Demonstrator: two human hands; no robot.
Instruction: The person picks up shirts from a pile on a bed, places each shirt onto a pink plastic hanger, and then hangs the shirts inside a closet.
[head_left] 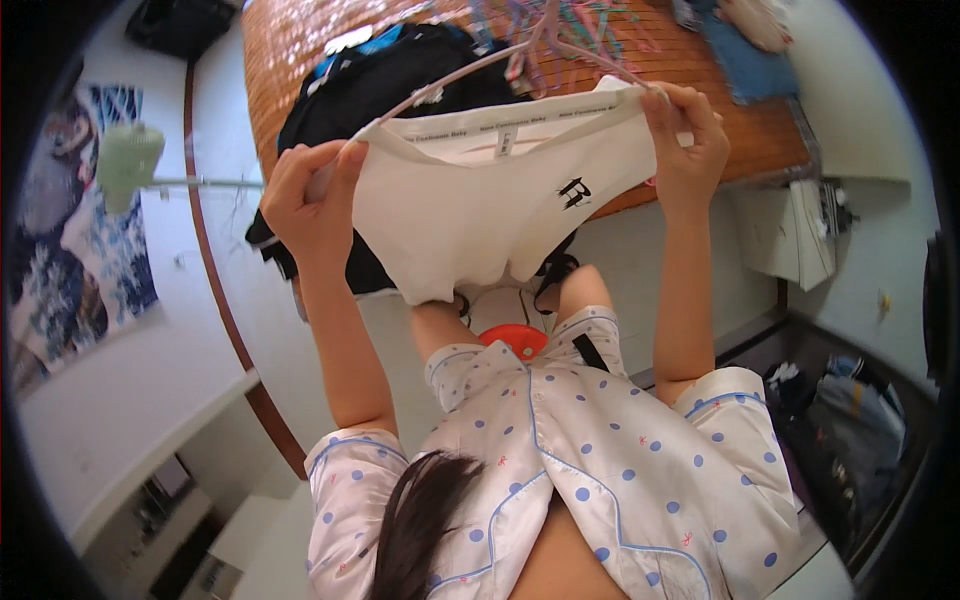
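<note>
- A brown slatted mat (275, 60) spreads out beyond our arms.
- We see a heap of black clothes (355, 100) on its near side, partly behind what we hold.
- Our white garment (450, 220) hangs in front of us between both hands, its neckline uppermost and its front bearing a small black mark.
- A blue cloth (745, 65) lies toward the far right of the mat.
- Our pink hanger (470, 66) has its arms spread above the garment, each reaching a corner of the neckline; our fingers hide the exact tips.
- With our left hand (312, 195) we pinch the left neckline corner, thumb and fingers closed on the fabric.
- With our right hand (690, 145) we grip the right corner likewise.
- A red rounded object (515, 342) shows between our legs.
- A small pale tag (504, 141) sits inside the neckline.
</note>
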